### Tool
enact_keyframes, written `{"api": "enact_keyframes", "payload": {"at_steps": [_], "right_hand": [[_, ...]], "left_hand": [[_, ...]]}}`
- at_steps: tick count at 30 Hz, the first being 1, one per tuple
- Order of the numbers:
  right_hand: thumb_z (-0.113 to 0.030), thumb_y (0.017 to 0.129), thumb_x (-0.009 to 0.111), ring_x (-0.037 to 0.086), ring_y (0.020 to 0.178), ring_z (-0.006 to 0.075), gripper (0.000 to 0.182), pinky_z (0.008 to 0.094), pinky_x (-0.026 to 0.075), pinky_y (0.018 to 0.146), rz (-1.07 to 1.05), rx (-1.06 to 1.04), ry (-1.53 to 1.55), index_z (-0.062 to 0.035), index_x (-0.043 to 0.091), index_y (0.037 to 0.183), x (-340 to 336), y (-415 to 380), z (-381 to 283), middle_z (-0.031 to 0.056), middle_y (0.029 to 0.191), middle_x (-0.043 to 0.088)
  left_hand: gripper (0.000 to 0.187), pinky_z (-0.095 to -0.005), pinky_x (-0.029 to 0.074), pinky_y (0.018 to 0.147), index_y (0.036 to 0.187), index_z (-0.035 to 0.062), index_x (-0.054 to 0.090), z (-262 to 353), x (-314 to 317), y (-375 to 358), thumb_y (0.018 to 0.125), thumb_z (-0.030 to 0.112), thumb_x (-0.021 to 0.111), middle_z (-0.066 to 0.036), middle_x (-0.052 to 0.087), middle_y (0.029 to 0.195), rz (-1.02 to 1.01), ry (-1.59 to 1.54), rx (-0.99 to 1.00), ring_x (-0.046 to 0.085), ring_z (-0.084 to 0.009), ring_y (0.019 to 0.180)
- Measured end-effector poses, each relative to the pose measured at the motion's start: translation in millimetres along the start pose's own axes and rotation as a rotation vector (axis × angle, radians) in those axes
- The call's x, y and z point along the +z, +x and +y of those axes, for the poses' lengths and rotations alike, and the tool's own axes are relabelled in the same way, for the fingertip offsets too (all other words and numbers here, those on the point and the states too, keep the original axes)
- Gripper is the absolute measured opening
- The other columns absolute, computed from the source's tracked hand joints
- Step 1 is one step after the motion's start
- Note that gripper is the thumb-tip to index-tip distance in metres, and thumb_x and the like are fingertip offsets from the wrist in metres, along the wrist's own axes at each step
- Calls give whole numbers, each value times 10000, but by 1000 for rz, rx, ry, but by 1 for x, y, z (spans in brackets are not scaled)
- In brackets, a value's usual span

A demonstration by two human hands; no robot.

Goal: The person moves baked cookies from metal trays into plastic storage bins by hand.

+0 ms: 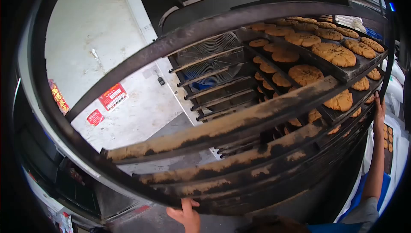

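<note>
A dark metal bakery rack (227, 126) with worn, scorched rails fills the middle of the view. It appears tilted through the wide lens. On its right side, black trays (361, 69) hold several rows of round brown cookies (333, 54), some with dark specks on top. My left hand (186, 216) is closed on the rack's lower left frame, fingers bent over the bar. Higher up on the right, my right hand (379, 112) grips the rack's side near the tray ends; its fingers are partly hidden behind the frame.
A white panel (98, 31) with red stickers (113, 97) stands behind the rack at left. A round fan (209, 55) shows behind the empty rails. At right, another tray of cookies (388, 138) lies by white sheeting (396, 164).
</note>
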State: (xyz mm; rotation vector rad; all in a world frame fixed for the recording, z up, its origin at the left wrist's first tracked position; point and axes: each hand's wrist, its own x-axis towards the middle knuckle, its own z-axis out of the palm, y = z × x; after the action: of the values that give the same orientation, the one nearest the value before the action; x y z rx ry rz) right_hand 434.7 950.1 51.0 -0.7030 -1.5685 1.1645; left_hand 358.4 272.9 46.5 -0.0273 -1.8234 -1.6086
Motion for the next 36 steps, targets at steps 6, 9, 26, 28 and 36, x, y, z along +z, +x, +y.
{"api": "enact_keyframes", "payload": {"at_steps": [6, 9, 26, 28, 36], "right_hand": [[-547, 983, 571, 538, 1119, 219, 698, 307, 421, 957, -139, 74, -76, -9, 501, 1422, -30, 25, 5, 136, 1278, 581], [-509, 1022, 529, 471, 886, 144, 578, 251, 407, 737, -162, 51, -87, -54, 518, 1379, -31, 5, -19, 67, 1114, 555], [-288, 1058, 542, 419, 742, 66, 270, 225, 368, 654, -327, -92, -17, -54, 521, 1191, -43, 1, -26, -24, 838, 480], [-262, 1054, 554, 437, 756, 73, 259, 235, 389, 668, -379, -127, 75, -40, 513, 1181, -41, 12, -22, -13, 855, 504], [-242, 1044, 578, 473, 792, 79, 272, 241, 418, 717, -510, -128, 127, -38, 498, 1206, -51, 18, -24, 7, 877, 534]], "left_hand": [[170, -304, 442, 450, 827, -47, 558, 33, 8, -16, 862, 117, 591, -77, 540, 558, 41, 60, -105, 521, -164, 431], [169, -300, 438, 458, 819, -40, 574, 26, 10, 5, 855, 122, 604, -77, 551, 564, -33, 93, -107, 524, -159, 438], [148, -281, 420, 635, 896, 64, 595, 17, 7, -13, 907, 178, 689, -18, 588, 696, 83, 207, -87, 557, -125, 659], [167, -279, 418, 638, 895, 68, 597, 28, 16, -28, 917, 202, 693, -13, 588, 699, 127, 243, -97, 551, -123, 653], [384, -357, 472, 822, 1106, -13, 626, 25, 15, -29, 935, 322, 701, -96, 657, 904, 189, 574, -84, 603, -206, 860]]}}
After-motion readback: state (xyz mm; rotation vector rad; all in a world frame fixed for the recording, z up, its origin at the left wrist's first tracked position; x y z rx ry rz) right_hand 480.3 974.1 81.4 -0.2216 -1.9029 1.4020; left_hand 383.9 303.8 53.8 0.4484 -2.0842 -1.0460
